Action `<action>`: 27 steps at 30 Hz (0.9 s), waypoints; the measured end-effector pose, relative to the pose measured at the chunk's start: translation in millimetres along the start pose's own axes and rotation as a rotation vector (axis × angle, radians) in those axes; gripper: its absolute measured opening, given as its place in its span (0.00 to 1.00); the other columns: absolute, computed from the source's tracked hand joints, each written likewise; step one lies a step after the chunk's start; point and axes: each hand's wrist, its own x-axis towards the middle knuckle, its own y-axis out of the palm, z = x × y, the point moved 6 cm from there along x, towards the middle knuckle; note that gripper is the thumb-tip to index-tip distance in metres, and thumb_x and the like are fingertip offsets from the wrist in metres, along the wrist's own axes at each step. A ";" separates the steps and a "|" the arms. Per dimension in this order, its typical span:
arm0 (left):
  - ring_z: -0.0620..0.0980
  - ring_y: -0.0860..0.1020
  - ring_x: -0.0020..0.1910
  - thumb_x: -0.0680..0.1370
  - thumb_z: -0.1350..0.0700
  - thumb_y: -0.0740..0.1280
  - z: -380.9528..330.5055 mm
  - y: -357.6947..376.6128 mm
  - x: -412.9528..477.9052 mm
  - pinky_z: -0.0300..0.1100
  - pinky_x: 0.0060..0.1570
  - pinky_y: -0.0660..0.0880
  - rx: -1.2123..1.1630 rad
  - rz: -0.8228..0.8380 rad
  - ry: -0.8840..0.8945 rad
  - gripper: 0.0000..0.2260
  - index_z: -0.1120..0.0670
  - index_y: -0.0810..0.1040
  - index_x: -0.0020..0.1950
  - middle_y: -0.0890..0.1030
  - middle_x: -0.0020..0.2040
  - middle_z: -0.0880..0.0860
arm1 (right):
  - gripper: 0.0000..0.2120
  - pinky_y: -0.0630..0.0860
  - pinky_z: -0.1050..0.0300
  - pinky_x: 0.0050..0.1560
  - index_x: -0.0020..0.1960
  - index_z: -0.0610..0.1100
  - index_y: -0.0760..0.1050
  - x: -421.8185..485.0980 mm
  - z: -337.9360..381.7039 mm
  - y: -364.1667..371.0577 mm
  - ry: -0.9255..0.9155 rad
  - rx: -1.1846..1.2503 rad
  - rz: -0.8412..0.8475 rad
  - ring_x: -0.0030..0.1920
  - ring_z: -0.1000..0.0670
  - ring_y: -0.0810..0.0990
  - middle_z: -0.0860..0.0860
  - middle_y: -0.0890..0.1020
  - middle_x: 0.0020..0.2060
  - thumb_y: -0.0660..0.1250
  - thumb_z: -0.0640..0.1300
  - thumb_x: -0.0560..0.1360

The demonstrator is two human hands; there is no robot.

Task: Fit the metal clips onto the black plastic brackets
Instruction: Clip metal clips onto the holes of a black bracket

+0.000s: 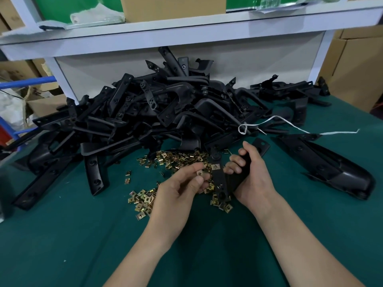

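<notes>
My right hand (251, 175) grips a black plastic bracket (219, 179) just above the green table, its flat arm pointing toward my left hand. One brass metal clip (215, 167) sits on that arm. My left hand (180, 189) pinches another metal clip (200, 172) between thumb and fingers, right beside the bracket's arm. Loose brass clips (143, 200) lie scattered on the green mat under and beyond both hands. A big heap of black brackets (165, 108) rises behind them.
Single black brackets lie at the left (41, 179) and a long one at the right (331, 170). A white string (290, 125) trails across the heap's right side. A white shelf (186, 36) with a cardboard box overhangs the back. Green mat (62, 245) stretches in front.
</notes>
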 end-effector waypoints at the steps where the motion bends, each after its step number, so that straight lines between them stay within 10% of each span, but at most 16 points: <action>1: 0.43 0.83 0.51 0.80 0.58 0.67 -0.5 0.2 -1.0 0.32 0.53 0.76 0.029 -0.011 0.013 0.12 0.43 0.80 0.60 0.86 0.50 0.45 | 0.16 0.68 0.62 0.25 0.32 0.49 0.72 -0.2 0.0 -0.1 0.001 0.002 -0.002 0.23 0.55 0.62 0.55 0.64 0.26 0.70 0.53 0.76; 24: 0.51 0.82 0.38 0.74 0.40 0.67 -6.4 -7.1 -5.6 0.51 0.43 0.80 0.211 -0.141 0.071 0.08 0.41 0.81 0.46 0.85 0.40 0.46 | 0.17 0.68 0.62 0.25 0.33 0.49 0.71 -2.0 -0.1 3.2 0.010 0.003 -0.014 0.23 0.55 0.62 0.55 0.64 0.25 0.69 0.53 0.77; 27: 0.47 0.83 0.37 0.77 0.43 0.65 -3.5 -6.7 -3.2 0.36 0.39 0.78 0.118 -0.157 0.016 0.12 0.48 0.82 0.44 0.85 0.40 0.48 | 0.17 0.68 0.62 0.25 0.32 0.49 0.71 -1.7 -0.4 2.9 0.008 0.009 -0.018 0.22 0.55 0.62 0.55 0.64 0.25 0.68 0.52 0.77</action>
